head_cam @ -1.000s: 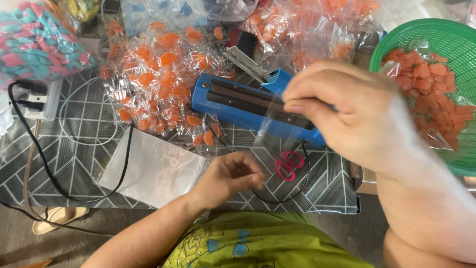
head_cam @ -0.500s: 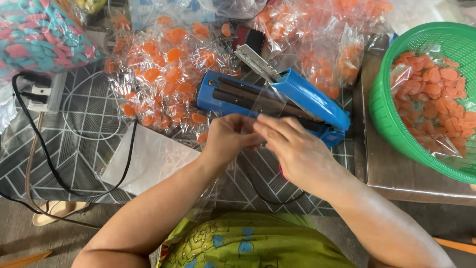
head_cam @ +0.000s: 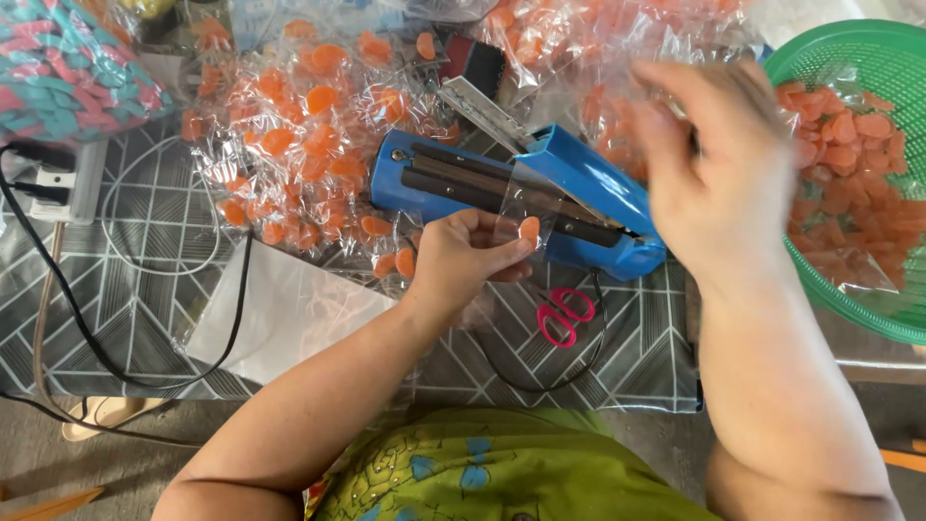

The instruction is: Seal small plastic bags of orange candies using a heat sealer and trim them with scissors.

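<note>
My left hand (head_cam: pixel 468 259) pinches a small clear plastic bag (head_cam: pixel 524 203) that has one orange candy piece in it, held just in front of the blue heat sealer (head_cam: pixel 588 188). The sealer's lid stands open. Blurred by motion, my right hand (head_cam: pixel 719 164) hovers above the sealer's right end, near the green basket (head_cam: pixel 820 53), fingers apart and nothing visible in them.
Many clear bags of orange candy (head_cam: pixel 299 145) are heaped behind the sealer. The green basket holds loose orange pieces (head_cam: pixel 858 183). Pink scissors (head_cam: pixel 564 314) lie below the sealer. A stack of empty clear bags (head_cam: pixel 280 314), a power strip (head_cam: pixel 53 183) and black cords lie left.
My right hand has left the bag and swung up and to the right toward the green basket. The left hand stays on the bag at the sealer.
</note>
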